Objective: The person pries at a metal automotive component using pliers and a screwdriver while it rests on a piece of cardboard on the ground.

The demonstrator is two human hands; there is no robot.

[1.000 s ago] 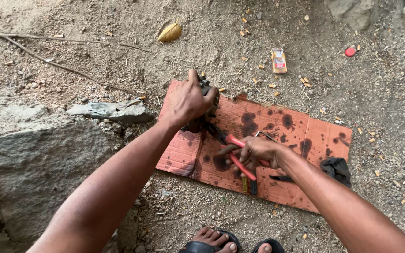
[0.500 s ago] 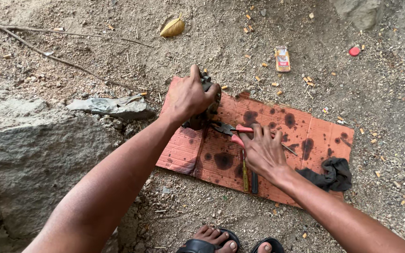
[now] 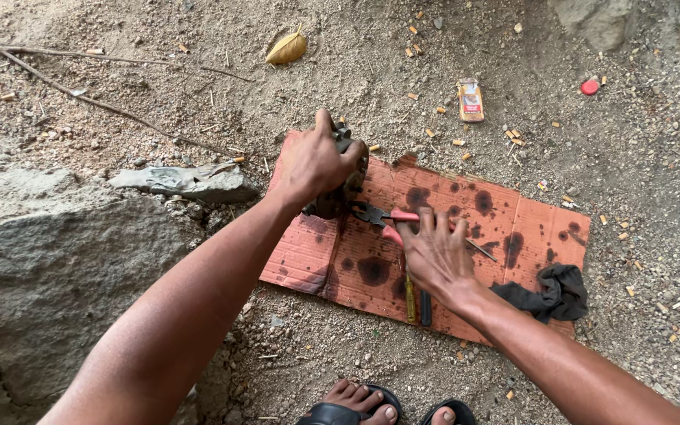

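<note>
My left hand (image 3: pixel 315 163) grips a dark, greasy metal part (image 3: pixel 338 198) standing on a stained orange cardboard sheet (image 3: pixel 529 228). My right hand (image 3: pixel 434 252) lies over red-handled pliers (image 3: pixel 391 216), fingers spread across the handles; the jaws point at the metal part. Just under that hand, a yellow-handled screwdriver (image 3: pixel 408 297) and a dark-handled tool (image 3: pixel 426 308) lie on the cardboard.
A black rag (image 3: pixel 552 293) lies on the cardboard's right end. A large grey rock (image 3: pixel 41 275) sits at left with a flat stone (image 3: pixel 190 182) beside it. Sandy ground holds a dry leaf (image 3: pixel 287 49), a small packet (image 3: pixel 471 99), a red cap (image 3: pixel 589 86) and twigs. My sandalled feet (image 3: pixel 379 405) are below.
My right hand, which held the red-handled pliers lifted a second ago, has brought them toward the metal part and now lies over them on the cardboard. The left hand stays on the part.
</note>
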